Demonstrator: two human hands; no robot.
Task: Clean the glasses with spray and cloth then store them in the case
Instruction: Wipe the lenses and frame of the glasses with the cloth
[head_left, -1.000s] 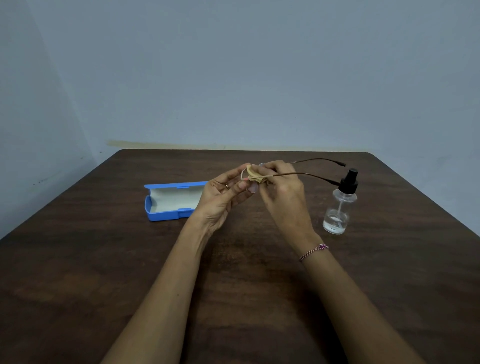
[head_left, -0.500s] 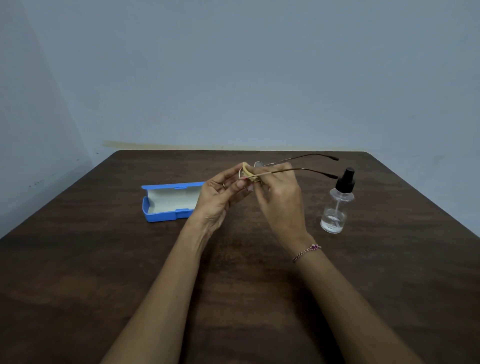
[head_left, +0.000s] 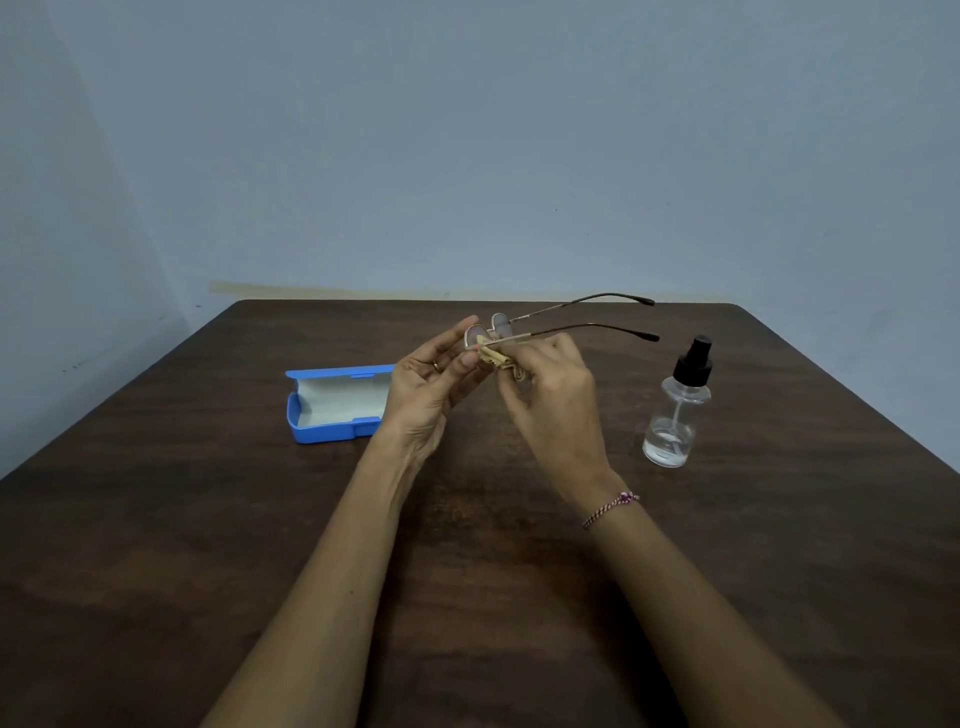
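Thin-framed glasses (head_left: 566, 329) are held above the table with both temples unfolded and pointing right. My left hand (head_left: 431, 384) pinches the frame at the left lens with its fingertips. My right hand (head_left: 556, 405) pinches a small yellow cloth (head_left: 498, 358) against the lower edge of that lens. A blue case (head_left: 332, 405) lies open on the table to the left, its pale lining bare. A clear spray bottle (head_left: 675, 410) with a black nozzle stands to the right.
The dark wooden table (head_left: 208, 571) runs back to a pale blue wall. A braided bracelet (head_left: 610, 508) is on my right wrist. Bare tabletop lies in front of both forearms.
The glasses have risen slightly and the temples have tilted upward. The cloth has slid from over the lens to its lower edge. The case and bottle have stayed put.
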